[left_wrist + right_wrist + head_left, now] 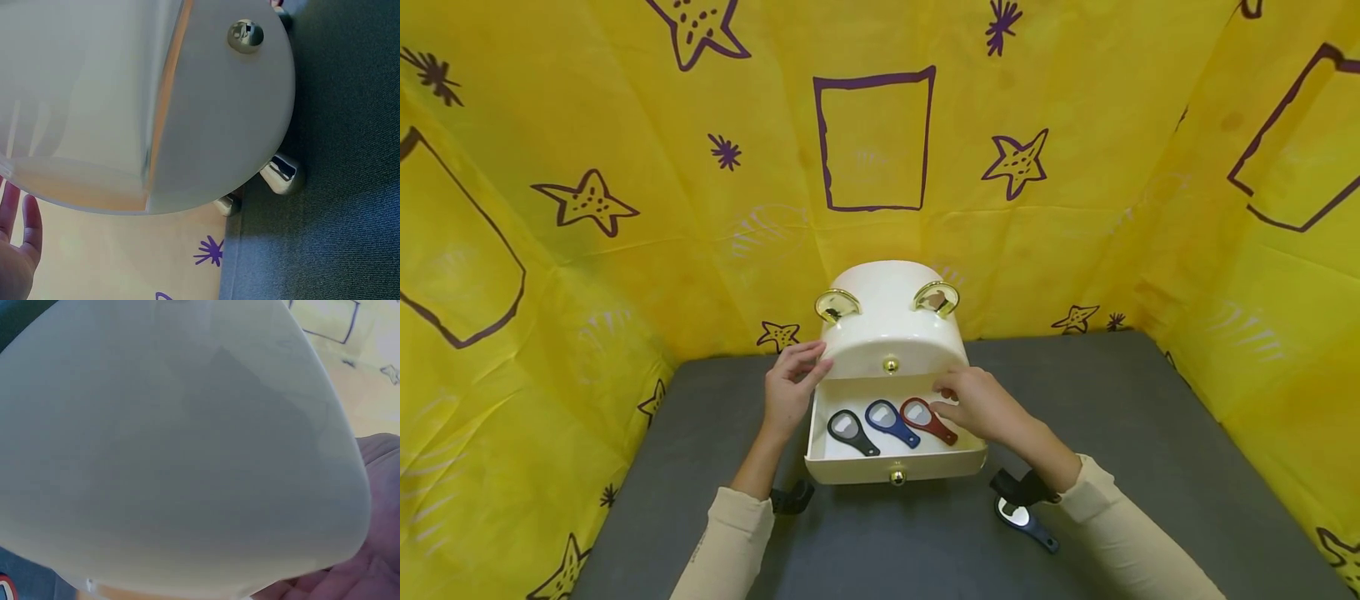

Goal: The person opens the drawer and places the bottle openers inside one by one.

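Observation:
A white cabinet (887, 325) with gold ear-shaped ornaments has its lower drawer (857, 470) pulled out. Inside lie a black bottle opener (848, 428), a blue bottle opener (889, 420) and a red bottle opener (934, 423), side by side on a slant. My right hand (988, 404) reaches over the drawer's right wall, its fingers loosely bent beside the red opener. At the cabinet's left side, my left hand (790, 387) rests its fingertips against the edge near the upper drawer. The left wrist view shows part of this left hand (19, 250) beside the white shell.
On the dark table (1120, 433), a navy bottle opener (1026, 521) lies right of the drawer, below my right wrist. Gold knobs stick out from the upper drawer front (857, 360) and the lower one. Yellow patterned cloth (880, 233) hangs close behind and at both sides.

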Action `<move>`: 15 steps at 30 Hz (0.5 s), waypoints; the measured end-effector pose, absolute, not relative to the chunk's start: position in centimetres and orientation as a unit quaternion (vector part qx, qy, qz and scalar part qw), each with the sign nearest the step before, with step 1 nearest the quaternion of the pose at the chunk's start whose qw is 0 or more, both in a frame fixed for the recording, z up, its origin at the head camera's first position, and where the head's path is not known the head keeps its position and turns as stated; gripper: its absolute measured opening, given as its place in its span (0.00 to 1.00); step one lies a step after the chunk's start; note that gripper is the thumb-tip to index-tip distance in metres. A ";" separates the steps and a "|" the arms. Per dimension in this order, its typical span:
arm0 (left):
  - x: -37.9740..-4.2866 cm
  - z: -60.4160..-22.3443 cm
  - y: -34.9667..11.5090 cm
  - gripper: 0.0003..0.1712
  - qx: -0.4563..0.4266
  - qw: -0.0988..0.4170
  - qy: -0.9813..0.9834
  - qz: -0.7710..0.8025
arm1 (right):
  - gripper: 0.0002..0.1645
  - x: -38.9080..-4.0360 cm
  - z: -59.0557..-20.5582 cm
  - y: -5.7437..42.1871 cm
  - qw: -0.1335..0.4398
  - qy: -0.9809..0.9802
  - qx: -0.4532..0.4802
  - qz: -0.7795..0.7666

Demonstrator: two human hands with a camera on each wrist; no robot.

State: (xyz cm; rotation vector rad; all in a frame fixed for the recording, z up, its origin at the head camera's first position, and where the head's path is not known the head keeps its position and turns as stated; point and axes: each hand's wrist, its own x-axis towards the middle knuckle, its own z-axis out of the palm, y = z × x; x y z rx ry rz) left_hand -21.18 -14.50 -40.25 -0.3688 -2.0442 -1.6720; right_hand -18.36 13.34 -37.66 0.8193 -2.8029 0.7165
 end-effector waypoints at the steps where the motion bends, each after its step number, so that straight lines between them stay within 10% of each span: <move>1: -21.2 -40.3 -14.5 0.15 -0.134 0.235 -0.745 -0.610 | 0.07 -18.4 -37.6 13.4 0.066 -0.929 0.273 0.240; 15: -21.1 -40.1 -14.6 0.15 -0.126 0.231 -0.752 -0.604 | 0.05 -17.2 -37.8 14.1 0.077 -0.888 0.295 0.344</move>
